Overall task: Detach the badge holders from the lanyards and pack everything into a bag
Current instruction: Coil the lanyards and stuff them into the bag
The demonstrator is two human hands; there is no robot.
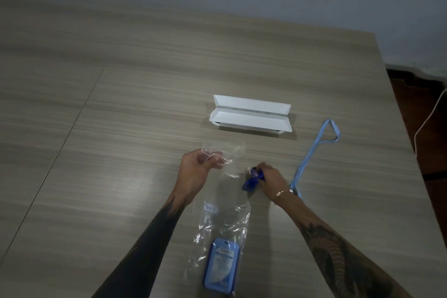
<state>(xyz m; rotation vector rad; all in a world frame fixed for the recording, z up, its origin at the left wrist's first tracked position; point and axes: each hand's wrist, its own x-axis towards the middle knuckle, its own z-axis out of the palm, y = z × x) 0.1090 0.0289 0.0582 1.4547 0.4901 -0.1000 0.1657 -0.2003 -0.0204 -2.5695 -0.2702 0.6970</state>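
A long clear plastic bag (222, 222) lies on the table between my forearms. Blue badge holders (221, 266) sit stacked at its near closed end. My left hand (198, 167) pinches the bag's open mouth and holds it up. My right hand (268, 178) grips a bunched dark blue lanyard (250, 182) right at that opening. A light blue lanyard (312, 152) lies stretched on the table to the right, running from behind my right wrist away to a loop.
An open white plastic case (251, 113) rests beyond my hands. The wooden table (121, 128) ends at the right, where a dark floor and a white cable (428, 118) show. A grey wall stands behind.
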